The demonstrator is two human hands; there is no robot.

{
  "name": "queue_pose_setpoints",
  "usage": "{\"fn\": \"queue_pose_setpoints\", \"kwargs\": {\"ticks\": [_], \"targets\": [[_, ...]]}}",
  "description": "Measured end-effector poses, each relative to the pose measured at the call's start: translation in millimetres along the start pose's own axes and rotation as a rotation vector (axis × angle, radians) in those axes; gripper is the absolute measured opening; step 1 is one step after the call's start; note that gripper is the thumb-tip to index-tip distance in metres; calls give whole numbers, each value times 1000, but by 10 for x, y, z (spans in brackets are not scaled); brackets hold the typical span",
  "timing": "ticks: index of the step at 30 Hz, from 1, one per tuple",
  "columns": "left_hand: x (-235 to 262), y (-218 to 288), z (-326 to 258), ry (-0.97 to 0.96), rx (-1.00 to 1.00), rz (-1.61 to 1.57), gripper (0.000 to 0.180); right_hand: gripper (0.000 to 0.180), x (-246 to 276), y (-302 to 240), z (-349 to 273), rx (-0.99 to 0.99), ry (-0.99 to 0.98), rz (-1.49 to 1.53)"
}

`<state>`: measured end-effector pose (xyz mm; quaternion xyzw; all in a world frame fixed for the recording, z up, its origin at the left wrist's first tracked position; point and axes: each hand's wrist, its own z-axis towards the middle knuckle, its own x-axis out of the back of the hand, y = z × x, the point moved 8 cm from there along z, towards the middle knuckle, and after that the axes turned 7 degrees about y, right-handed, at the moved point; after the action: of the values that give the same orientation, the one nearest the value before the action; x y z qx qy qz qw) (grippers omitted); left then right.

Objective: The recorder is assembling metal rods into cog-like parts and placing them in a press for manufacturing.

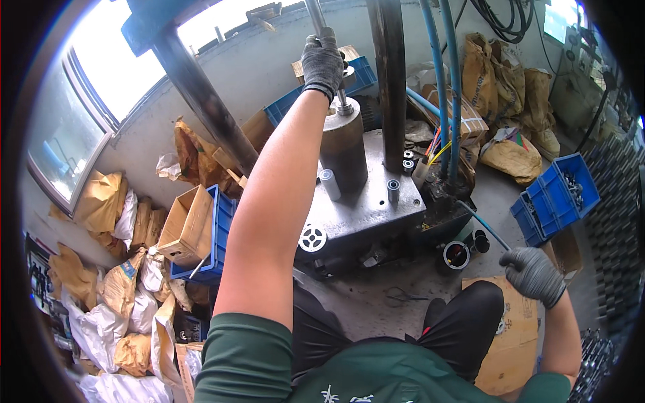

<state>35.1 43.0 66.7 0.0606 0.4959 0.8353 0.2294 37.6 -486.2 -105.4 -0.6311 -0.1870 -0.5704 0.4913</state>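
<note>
my left hand [322, 64] curls at upper rod [314, 15], above cylinder [344, 149] on steel plate [366, 213]; i cannot tell what it grips. my right hand [537, 277] clasps lever [485, 225], slanting toward blue pipes [455, 87].

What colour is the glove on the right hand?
The glove is grey, showing best in the head view.

Left glove [321, 64]: matt cloth
Upper-middle rod [315, 15]: glossy metal
Central slab [363, 213]: smooth, shiny metal
Right crate [548, 200]: smooth plastic
</note>
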Motion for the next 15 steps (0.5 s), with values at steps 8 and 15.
{"fn": "queue_pose_setpoints", "kwargs": {"ticks": [8,15], "targets": [[-12,8,-14,-4,-13,21,50,13,-195,18,-189,-1,-134,-99],[-4,14,-21,8,-9,41,51,22,-83,1,-53,3,-126,-118]]}}
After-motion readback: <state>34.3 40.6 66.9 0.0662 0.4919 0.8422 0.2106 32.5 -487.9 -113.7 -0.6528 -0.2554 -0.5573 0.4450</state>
